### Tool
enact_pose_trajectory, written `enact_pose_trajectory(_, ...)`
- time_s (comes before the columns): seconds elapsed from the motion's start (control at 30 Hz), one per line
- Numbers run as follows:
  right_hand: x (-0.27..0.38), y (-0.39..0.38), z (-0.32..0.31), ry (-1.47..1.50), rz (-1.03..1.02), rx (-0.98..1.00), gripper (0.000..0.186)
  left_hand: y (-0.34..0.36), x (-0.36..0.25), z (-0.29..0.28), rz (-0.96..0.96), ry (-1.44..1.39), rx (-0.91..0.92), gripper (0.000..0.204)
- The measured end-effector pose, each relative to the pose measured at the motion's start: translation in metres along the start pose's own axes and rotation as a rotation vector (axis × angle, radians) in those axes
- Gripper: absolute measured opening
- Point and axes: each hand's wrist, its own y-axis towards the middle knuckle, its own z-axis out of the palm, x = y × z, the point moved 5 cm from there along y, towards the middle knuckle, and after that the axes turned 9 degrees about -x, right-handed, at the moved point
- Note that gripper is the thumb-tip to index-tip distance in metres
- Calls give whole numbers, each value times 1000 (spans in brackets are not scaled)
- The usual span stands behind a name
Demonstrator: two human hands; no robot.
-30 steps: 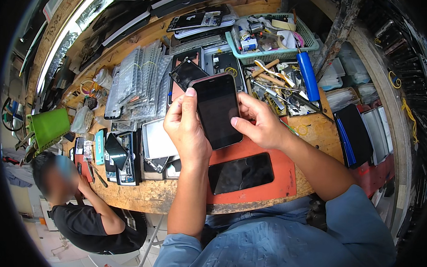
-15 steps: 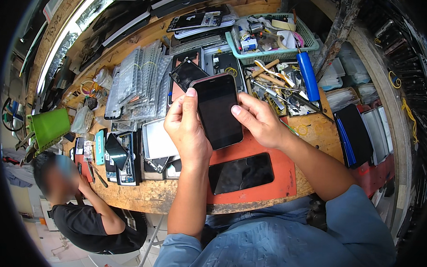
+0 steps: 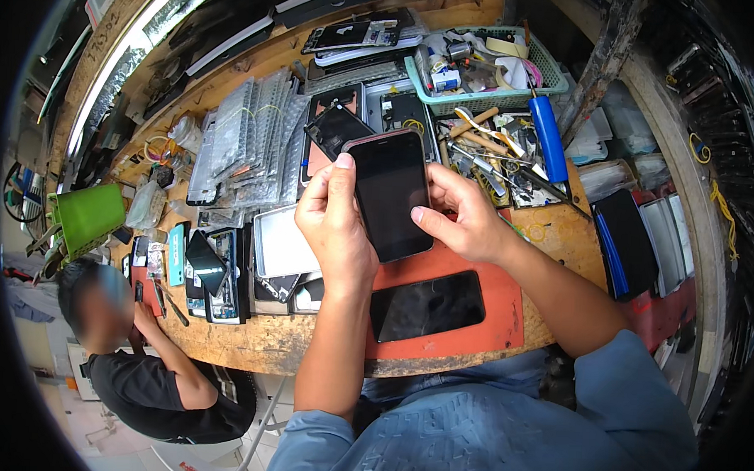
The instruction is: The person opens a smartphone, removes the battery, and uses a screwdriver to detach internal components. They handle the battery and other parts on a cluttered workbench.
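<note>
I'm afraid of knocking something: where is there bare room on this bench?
Bare wood shows between phone parts and the front edge and right of the red mat. Behind the held phone, it's crowded: bubble-wrapped stacks, tools, basket.

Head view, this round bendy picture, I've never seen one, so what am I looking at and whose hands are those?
There's no robot here: a person wears a fisheye camera on the head, which looks down and bends straight edges. The bare left hand grips a dark phone; the right hand is at its right edge. Below, a dark phone-shaped panel lies on an orange-red mat on the wooden bench. Around them are bubble-wrap sleeves, loose tools and a pale green basket. Another person is at left.
</note>
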Motion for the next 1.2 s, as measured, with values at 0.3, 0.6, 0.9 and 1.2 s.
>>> enact_pose_trajectory(0.3,4,0,0,53,-29,-15,28,0,2,1,0,17,-3,18)
enact_pose_trajectory(0.6,10,1,0,80,-59,-38,10,1,3,-1,4,25,-11,19)
enact_pose_trajectory(0.9,5,2,-5,56,-65,-118,12,0,6,-3,11,18,34,20)
enact_pose_trajectory(1.2,6,1,-1,139,-76,-70,6,-3,0,5,-6,16,-21,18)
